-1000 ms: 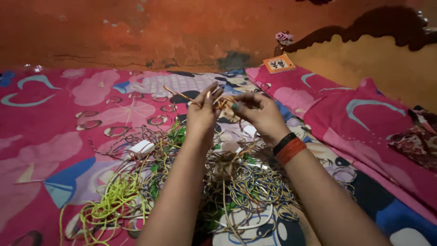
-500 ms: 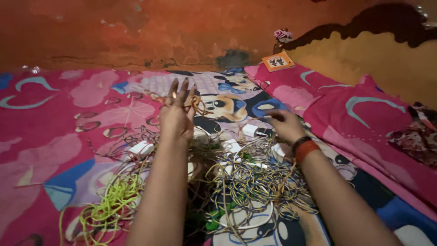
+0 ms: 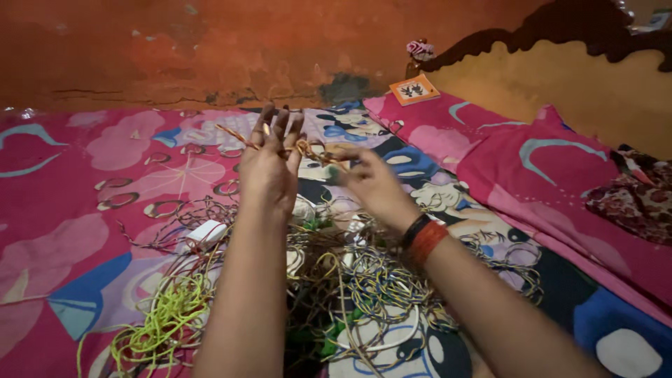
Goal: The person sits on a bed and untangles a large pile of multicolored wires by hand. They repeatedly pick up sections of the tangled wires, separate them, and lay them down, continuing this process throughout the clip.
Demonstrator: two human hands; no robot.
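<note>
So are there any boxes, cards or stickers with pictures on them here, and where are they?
Small card or packet: lies tilted at the far end of the bed on the pink pillow, by the wooden headboard; a flat square, orange border, pale middle with small dark figures.
No screens or signs show.

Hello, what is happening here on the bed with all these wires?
A person sits over a tangled pile of wires on a pink bedsheet. The left hand is raised and holds a thin orange strand between its fingers. The right hand reaches to the same strand and seems to pinch its end, though it is blurred. A yellow cord lies at the left of the pile, with small white plugs among the wires.
</note>
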